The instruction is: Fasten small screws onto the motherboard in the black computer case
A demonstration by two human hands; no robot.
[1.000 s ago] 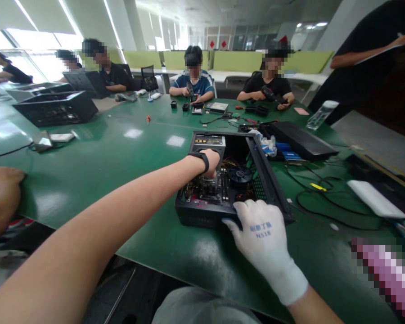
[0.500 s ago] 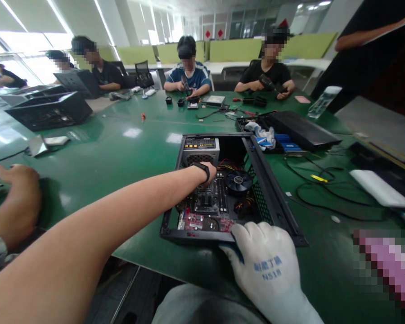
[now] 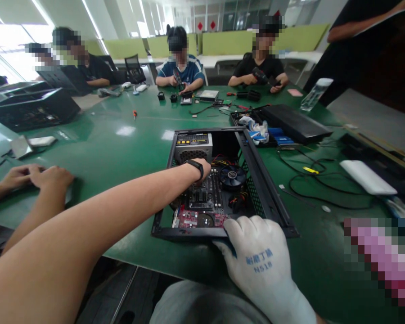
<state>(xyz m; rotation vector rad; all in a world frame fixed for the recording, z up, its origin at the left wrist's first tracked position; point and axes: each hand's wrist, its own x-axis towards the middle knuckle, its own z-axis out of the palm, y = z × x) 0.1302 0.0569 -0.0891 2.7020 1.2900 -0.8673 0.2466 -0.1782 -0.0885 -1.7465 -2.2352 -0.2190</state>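
An open black computer case (image 3: 270,198) lies in front of me, with a motherboard (image 3: 200,198), a round black cooling fan (image 3: 232,177) and a boxy power supply (image 3: 193,147) inside. My left hand (image 3: 204,166), bare with a black band at the wrist, reaches down into the case just in front of the power supply. Its fingers are hidden below the hand. In a white work glove, my right hand (image 3: 256,243) grips the case's near edge, fingers over the rim and thumb under it. Near that edge sits a red circuit board (image 3: 191,218).
Another person's hands (image 3: 42,177) rest at the table's left. Beyond the case are a tray with gloves (image 3: 254,130) and a black panel (image 3: 290,121). Black cables (image 3: 300,186) and a white block (image 3: 367,177) lie right. A water bottle (image 3: 316,94) stands behind. People sit opposite.
The view has shifted slightly, so the case sits a bit further left and higher. At the left, the neighbour's hands have come together on the table. My own hands keep their places on the case.
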